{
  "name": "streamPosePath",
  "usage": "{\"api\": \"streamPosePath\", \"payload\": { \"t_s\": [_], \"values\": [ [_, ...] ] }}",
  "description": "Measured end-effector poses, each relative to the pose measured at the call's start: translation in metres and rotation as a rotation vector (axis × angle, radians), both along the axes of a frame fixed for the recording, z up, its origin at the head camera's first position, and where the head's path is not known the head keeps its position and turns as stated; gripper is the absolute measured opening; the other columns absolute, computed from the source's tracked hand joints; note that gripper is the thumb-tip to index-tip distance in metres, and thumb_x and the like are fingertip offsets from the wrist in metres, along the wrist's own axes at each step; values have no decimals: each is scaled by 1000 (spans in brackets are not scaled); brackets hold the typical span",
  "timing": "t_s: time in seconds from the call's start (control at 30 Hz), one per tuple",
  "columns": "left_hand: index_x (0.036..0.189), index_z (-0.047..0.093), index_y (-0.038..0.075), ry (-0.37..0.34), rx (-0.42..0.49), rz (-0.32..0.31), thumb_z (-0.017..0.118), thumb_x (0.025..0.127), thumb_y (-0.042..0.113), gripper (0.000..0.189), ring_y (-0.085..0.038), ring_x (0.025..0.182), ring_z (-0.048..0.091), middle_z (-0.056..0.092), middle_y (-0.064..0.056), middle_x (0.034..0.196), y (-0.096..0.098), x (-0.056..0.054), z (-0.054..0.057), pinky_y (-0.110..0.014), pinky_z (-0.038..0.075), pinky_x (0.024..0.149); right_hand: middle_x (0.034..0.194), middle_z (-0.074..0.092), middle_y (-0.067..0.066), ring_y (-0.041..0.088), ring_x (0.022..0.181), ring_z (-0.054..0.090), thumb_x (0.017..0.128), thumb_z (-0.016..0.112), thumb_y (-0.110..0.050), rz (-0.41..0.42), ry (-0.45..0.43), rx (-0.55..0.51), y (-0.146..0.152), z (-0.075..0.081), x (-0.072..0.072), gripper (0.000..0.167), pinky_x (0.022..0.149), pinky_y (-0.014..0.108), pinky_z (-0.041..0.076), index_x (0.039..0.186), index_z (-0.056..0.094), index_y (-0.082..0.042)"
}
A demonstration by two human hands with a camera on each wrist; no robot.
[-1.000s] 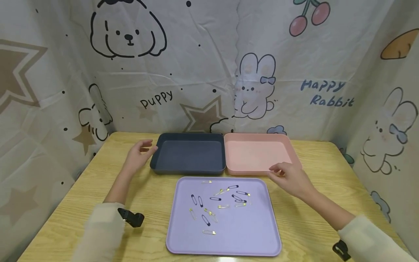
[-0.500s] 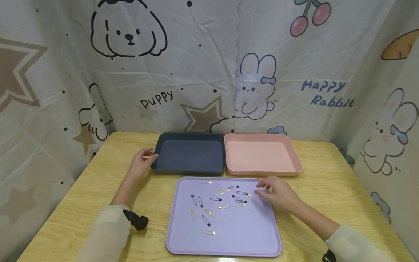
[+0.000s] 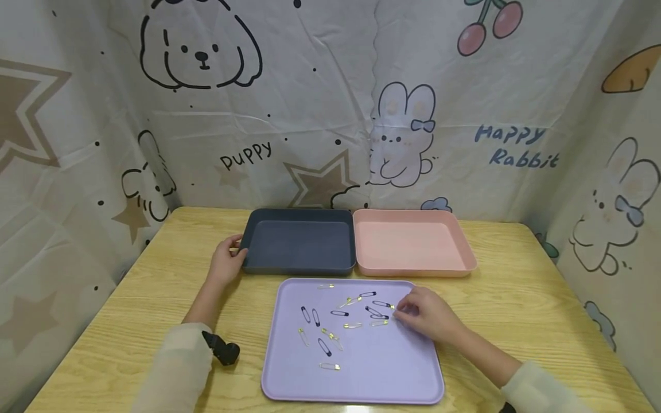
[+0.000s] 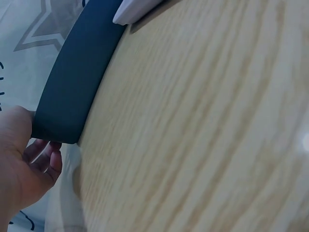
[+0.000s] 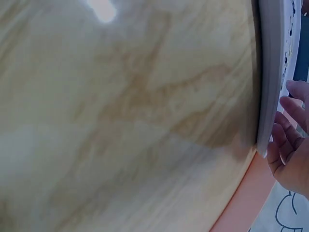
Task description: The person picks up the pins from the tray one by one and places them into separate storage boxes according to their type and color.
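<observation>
A lilac tray (image 3: 356,378) holds several safety pins, some black like this one (image 3: 324,347), some gold like this one (image 3: 329,366). My right hand (image 3: 428,314) is over its right side, thumb and forefinger tips right at the pins near the upper right. In the right wrist view the thumb and forefinger of the right hand (image 5: 293,145) are slightly apart, the other fingers loosely bent. My left hand (image 3: 225,263) grips the left wall of the dark blue tray (image 3: 299,271), thumb at the rim. The left wrist view shows its fingers (image 4: 48,159) curled against the tray's end.
A pink tray (image 3: 417,272) stands right of the dark blue one, their sides together, both behind the lilac tray. All stand on a wooden table (image 3: 129,338). A printed curtain (image 3: 315,103) hangs behind and at both sides.
My right hand has moved left and down from the pink tray's front edge to the pins on the lilac tray. My left hand has moved slightly down and closed on the dark blue tray's wall.
</observation>
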State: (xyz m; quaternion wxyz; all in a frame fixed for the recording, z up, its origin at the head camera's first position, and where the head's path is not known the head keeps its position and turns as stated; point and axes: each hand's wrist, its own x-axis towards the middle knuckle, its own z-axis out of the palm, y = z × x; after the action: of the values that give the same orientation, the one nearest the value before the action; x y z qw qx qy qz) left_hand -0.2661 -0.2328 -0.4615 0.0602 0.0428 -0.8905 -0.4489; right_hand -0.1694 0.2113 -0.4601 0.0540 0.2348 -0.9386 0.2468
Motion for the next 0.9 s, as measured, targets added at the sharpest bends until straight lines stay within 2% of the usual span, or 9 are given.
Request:
{"api": "streamPosePath", "payload": {
  "t_s": [0.27, 0.63, 0.77, 0.9],
  "values": [
    [136, 42, -2, 10, 4, 6, 46, 94, 3, 43, -26, 90, 49, 49, -23, 116, 1, 2, -5, -28, 40, 73, 78, 59, -11, 4, 72, 52, 73, 77, -34, -46, 19, 114, -5, -1, 5, 19, 67, 25, 42, 81, 72, -18],
    [136, 42, -1, 8, 5, 7, 44, 94, 2, 42, -21, 83, 45, 49, -21, 114, 0, 0, -7, -26, 39, 68, 74, 58, -11, 6, 71, 53, 74, 75, -23, -63, 94, 195, -9, 0, 3, 7, 66, 27, 36, 76, 73, -17],
    [136, 42, -1, 8, 5, 9, 44, 94, 2, 42, -20, 83, 45, 48, -21, 114, 0, 0, -6, -25, 39, 67, 71, 56, -11, 7, 69, 52, 75, 72, -21, -63, 115, 201, -9, 0, 2, 6, 66, 27, 36, 74, 72, -15],
    [135, 42, -1, 11, 14, 9, 44, 94, 2, 42, -21, 83, 46, 49, -21, 113, 1, 0, -6, -25, 39, 68, 70, 56, -12, 5, 68, 51, 75, 71, -20, -67, 114, 159, -8, -1, 1, 7, 67, 27, 37, 73, 72, -14]
  ]
}}
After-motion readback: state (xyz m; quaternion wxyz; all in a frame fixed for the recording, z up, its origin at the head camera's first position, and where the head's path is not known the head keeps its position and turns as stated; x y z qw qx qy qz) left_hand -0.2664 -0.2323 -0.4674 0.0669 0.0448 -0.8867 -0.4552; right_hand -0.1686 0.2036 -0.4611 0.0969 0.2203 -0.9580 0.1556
